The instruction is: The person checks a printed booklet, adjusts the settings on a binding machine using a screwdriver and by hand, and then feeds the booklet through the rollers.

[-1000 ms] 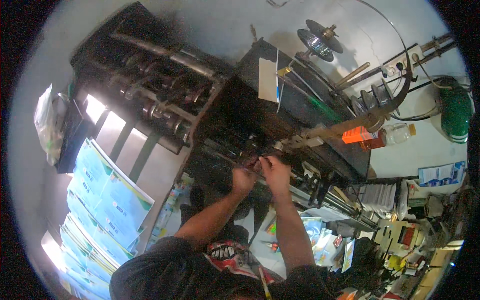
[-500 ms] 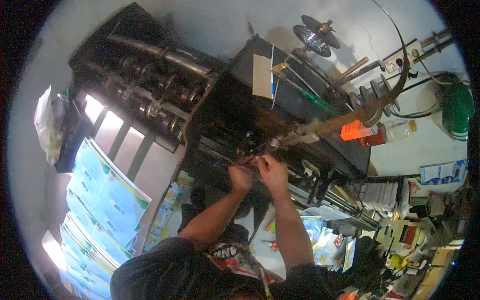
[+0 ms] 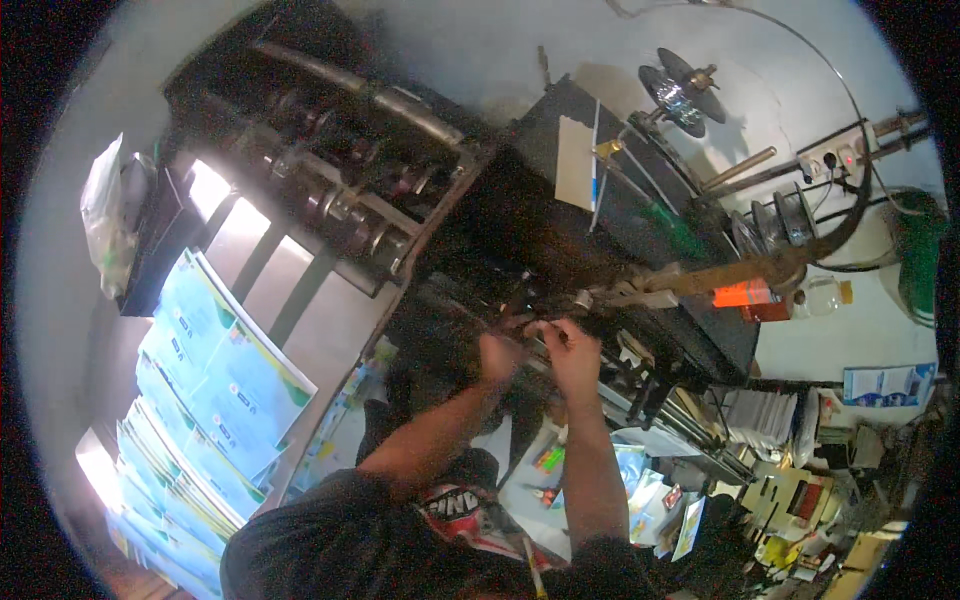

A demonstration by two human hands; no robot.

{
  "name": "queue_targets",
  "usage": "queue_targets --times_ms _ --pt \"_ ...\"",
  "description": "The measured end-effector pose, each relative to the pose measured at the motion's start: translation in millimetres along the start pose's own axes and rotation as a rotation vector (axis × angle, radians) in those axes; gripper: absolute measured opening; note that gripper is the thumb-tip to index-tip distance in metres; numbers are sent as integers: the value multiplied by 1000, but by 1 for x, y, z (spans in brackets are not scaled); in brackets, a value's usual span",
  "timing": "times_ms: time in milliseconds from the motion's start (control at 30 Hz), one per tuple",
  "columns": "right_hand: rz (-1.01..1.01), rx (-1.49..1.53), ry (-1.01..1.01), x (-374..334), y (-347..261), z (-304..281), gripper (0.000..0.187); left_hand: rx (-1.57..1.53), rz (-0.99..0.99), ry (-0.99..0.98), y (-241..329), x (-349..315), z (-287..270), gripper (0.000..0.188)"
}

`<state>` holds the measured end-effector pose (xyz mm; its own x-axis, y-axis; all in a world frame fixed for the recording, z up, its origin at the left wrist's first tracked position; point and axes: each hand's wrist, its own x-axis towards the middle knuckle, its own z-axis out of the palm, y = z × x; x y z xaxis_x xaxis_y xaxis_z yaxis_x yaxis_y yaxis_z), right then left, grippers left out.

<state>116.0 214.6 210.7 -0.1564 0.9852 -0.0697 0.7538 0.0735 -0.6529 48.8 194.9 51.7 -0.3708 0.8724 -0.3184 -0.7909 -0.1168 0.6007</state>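
My left hand (image 3: 500, 356) is closed at the dark middle of a black machine (image 3: 440, 240), and its fingers are partly blurred. Right beside it, my right hand (image 3: 573, 352) has thumb and fingers pinched together. Whatever lies between the fingers is too small and dim to make out. Just beyond both hands are small metal parts, among them a shiny knob (image 3: 584, 298). From there a long brown metal arm (image 3: 725, 278) reaches out to the right. Metal rollers (image 3: 335, 205) sit in the machine's frame at the upper left.
A tall stack of blue-and-white printed sheets (image 3: 215, 355) stands at the left, below a plastic bag (image 3: 108, 215). An orange box (image 3: 745, 292) and a clear jar (image 3: 828, 296) rest at the right. Stacked papers (image 3: 750, 412) and a cluttered bench lie at the lower right.
The view has shifted, so the machine appears farther right. My hands have drawn slightly apart from each other but stay at the same part of the machine.
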Motion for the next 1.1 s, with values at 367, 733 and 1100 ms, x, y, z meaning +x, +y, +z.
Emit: queue_targets --times_ms 367,733,1100 --pt "-70 -270 103 2 7 10 19 186 11 33 17 -10 12 14" --pt "23 -122 56 -1 7 9 19 691 171 -70 59 -22 33 19" --pt "26 271 212 -1 30 7 16 747 356 7 48 -22 36 21"
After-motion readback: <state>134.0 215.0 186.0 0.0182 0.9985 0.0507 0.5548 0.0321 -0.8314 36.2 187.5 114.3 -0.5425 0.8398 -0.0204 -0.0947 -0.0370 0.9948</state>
